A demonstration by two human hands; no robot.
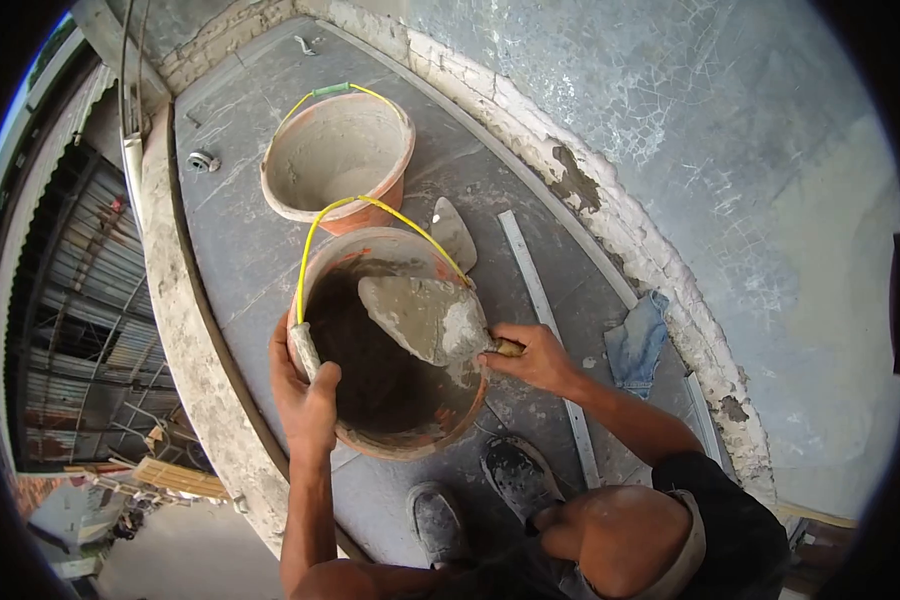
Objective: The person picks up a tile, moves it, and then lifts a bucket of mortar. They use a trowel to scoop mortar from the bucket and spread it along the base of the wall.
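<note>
My left hand (308, 405) is closed on the left rim of an orange bucket (420, 440), its thumb near the mortar-caked grip of the yellow wire handle (322, 215). Dark wet mortar (355, 350) lies inside this bucket. In my right hand (535, 360) is the short handle of a trowel (420, 315). Its broad blade, smeared with grey mortar, reaches over the bucket's opening from the right rim. A second trowel blade (453, 235) lies on the floor just beyond the bucket; its handle cannot be made out.
Another orange bucket (395, 190), coated with dried mortar, stands behind the first. A long metal straightedge (545, 300) lies to the right, with a denim cloth (638, 343) beside the rough wall base (610, 190). At left, a concrete ledge (185, 265) borders a drop. My shoes (520, 475) are below.
</note>
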